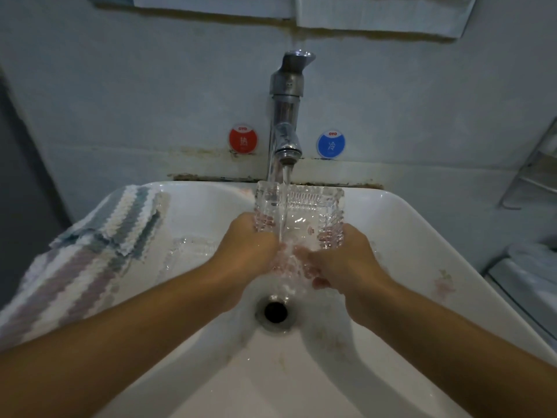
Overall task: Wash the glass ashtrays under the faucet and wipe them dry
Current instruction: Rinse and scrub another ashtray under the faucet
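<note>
A square cut-glass ashtray is held tilted over the white sink, right under the chrome faucet. Water runs from the spout into the ashtray and spills off its near edge. My left hand grips the ashtray's left side. My right hand holds its right side, fingers curled under the near edge. A second glass ashtray lies in the basin to the left, next to my left forearm.
A striped towel is draped over the sink's left rim. The drain sits below my hands. Red and blue round stickers flank the faucet on the wall. A metal rack stands at the right.
</note>
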A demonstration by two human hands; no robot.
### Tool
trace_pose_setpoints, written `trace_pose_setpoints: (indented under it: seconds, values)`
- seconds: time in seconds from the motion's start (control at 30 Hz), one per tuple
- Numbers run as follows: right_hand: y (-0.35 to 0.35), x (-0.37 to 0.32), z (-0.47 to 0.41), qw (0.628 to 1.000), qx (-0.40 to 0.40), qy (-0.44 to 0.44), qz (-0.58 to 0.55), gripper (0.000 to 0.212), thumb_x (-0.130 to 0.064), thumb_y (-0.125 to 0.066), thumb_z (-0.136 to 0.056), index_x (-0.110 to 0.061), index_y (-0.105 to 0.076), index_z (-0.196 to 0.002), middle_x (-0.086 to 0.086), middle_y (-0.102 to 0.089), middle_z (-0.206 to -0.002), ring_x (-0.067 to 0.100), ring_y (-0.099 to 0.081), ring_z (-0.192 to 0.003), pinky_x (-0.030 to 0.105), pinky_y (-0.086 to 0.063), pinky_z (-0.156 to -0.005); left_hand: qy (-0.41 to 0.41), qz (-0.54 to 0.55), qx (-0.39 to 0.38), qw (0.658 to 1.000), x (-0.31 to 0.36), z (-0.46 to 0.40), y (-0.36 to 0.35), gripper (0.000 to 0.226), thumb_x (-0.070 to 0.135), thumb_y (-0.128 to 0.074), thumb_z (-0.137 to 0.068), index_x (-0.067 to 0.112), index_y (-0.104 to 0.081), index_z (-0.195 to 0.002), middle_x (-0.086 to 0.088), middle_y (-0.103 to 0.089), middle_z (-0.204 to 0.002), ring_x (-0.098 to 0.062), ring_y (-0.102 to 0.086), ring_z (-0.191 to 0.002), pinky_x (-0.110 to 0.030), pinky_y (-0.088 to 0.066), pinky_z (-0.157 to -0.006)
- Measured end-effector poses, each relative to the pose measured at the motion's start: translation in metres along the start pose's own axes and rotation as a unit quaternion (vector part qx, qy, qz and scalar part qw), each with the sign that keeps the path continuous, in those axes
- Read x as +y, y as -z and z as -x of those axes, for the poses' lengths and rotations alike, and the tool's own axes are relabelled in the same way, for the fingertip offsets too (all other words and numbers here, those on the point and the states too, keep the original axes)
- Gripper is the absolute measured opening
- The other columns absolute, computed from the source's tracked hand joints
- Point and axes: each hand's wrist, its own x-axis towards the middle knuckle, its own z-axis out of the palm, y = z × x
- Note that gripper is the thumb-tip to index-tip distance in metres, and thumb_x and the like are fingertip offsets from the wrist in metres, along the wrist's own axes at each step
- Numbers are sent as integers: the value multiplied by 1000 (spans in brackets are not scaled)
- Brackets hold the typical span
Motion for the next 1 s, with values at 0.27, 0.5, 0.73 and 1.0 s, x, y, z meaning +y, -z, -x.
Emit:
trace_pose_setpoints:
  seconds: [0.27,0.5,0.73,1.0]
  values:
    - [-2,0,4,988,-150,-8,-27,21,14,-52,-91,6,-67,-102,22,-75,-88,31,-74,-75,39,-63,-69,6,-39,63,997,2,-7,14,15,15,-57,-101,1,-60,-105,-13,-70,-96,-25,-65,-63,-33,-57,-48]
    - [-7,3,0,981,-183,-24,-57,26,18,-47,-76,15,-60,-99,31,-68,-102,33,-69,-87,54,-59,-87,-34,-126,97,987,3,-9,20,13,18,-51,-102,6,-56,-102,-12,-68,-98,-26,-66,-70,-36,-56,-51]
    - [-7,7,5,988,-150,21,22,10,6,-60,-94,4,-69,-89,16,-76,-82,37,-75,-75,47,-64,-71,-71,-211,101,970,14,-4,24,14,21,-52,-102,9,-56,-97,-6,-71,-90,-29,-69,-69,-46,-62,-62]
    - [-7,2,9,975,-224,2,-5,14,10,-59,-92,4,-71,-92,25,-74,-97,42,-72,-95,54,-60,-85,-69,-234,100,965,21,0,26,14,19,-52,-102,8,-56,-94,-7,-71,-89,-28,-71,-69,-48,-62,-66]
